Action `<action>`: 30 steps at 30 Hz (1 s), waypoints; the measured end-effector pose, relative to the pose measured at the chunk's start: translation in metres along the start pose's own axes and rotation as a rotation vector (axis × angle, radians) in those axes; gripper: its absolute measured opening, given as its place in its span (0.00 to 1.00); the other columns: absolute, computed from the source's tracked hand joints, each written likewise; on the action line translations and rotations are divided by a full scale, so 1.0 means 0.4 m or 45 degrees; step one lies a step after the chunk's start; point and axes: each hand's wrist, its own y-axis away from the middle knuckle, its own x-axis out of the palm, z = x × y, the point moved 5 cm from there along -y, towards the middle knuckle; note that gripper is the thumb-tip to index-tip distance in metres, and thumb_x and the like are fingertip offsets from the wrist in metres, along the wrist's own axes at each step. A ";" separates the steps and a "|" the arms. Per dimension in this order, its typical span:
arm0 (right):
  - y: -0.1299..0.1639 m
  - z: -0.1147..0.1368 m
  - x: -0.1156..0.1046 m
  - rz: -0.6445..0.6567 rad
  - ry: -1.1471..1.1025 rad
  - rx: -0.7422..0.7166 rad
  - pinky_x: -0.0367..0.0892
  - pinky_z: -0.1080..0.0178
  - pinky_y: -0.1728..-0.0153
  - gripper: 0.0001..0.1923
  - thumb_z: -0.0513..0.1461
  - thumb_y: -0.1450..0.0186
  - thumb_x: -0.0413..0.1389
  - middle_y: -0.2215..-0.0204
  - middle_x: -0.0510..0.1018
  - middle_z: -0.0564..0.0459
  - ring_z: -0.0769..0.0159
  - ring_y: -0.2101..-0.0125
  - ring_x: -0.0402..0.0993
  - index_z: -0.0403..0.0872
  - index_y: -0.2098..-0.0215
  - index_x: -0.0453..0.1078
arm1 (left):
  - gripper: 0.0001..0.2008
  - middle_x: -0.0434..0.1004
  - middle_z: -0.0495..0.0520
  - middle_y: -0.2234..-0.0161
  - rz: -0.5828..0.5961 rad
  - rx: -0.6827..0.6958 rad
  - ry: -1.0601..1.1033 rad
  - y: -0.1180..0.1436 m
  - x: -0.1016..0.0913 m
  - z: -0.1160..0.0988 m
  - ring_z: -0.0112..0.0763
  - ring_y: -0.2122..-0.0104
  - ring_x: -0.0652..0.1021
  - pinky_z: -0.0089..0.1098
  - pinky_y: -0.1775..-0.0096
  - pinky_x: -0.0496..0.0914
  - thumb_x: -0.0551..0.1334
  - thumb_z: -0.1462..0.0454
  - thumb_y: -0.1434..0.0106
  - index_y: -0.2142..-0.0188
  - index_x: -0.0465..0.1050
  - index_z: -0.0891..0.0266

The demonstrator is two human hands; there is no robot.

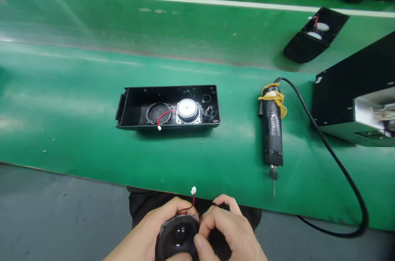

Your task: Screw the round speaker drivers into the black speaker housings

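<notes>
Close to my body, below the bench's front edge, my left hand [151, 228] is closed around a round black speaker driver [180, 238] whose dark cone faces up. A short red and black wire with a white plug [193, 190] sticks up from its far side. With thumb and forefinger pinched, my right hand [231, 228] grips the driver's right rim. Whether a small part sits between those fingertips is hidden. On the bench ahead lies an open black speaker housing [138, 104]. A second driver [187, 109] sits inside, right of a mesh-covered round opening [159, 113].
An electric screwdriver [273, 129], wrapped with a yellow band, lies right on the green bench [77, 137]; its black cable [336, 158] loops over the front edge. Farther right stands a black box-shaped machine [354, 80]. Another housing with drivers [316, 34] leans behind it.
</notes>
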 end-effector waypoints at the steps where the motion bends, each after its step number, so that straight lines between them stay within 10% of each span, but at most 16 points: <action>1: 0.001 0.000 0.002 0.002 -0.001 -0.005 0.69 0.56 0.48 0.10 0.31 0.35 0.58 0.72 0.76 0.67 0.75 0.75 0.74 0.51 0.64 0.62 | 0.18 0.81 0.49 0.55 0.075 -0.028 -0.008 -0.002 -0.005 0.000 0.32 0.60 0.78 0.29 0.56 0.71 0.69 0.49 0.39 0.54 0.73 0.54; 6: 0.000 0.004 0.006 -0.009 0.052 -0.023 0.69 0.54 0.46 0.10 0.32 0.34 0.57 0.73 0.74 0.67 0.74 0.76 0.73 0.51 0.63 0.62 | 0.17 0.74 0.46 0.58 0.233 -0.080 0.050 -0.012 -0.017 0.001 0.30 0.61 0.72 0.28 0.57 0.66 0.70 0.58 0.43 0.55 0.71 0.55; 15: 0.002 0.024 -0.011 0.084 0.075 0.040 0.73 0.61 0.58 0.11 0.30 0.35 0.55 0.69 0.76 0.63 0.70 0.68 0.76 0.52 0.62 0.61 | 0.25 0.76 0.50 0.54 0.236 -0.060 0.121 0.019 -0.014 0.036 0.33 0.59 0.74 0.31 0.57 0.67 0.55 0.38 0.27 0.47 0.69 0.52; 24: -0.002 0.028 0.001 0.087 0.178 -0.173 0.71 0.58 0.57 0.10 0.30 0.37 0.53 0.72 0.72 0.64 0.73 0.73 0.73 0.50 0.64 0.59 | 0.20 0.67 0.46 0.58 0.250 -0.122 0.153 0.018 0.000 0.067 0.33 0.59 0.70 0.33 0.55 0.67 0.64 0.65 0.41 0.50 0.65 0.53; 30: -0.004 0.023 -0.006 0.076 0.134 -0.103 0.69 0.60 0.58 0.11 0.30 0.36 0.54 0.71 0.74 0.63 0.72 0.71 0.74 0.51 0.63 0.59 | 0.21 0.68 0.44 0.59 0.198 -0.083 0.138 0.010 0.009 0.070 0.31 0.60 0.70 0.31 0.56 0.67 0.66 0.67 0.46 0.53 0.66 0.53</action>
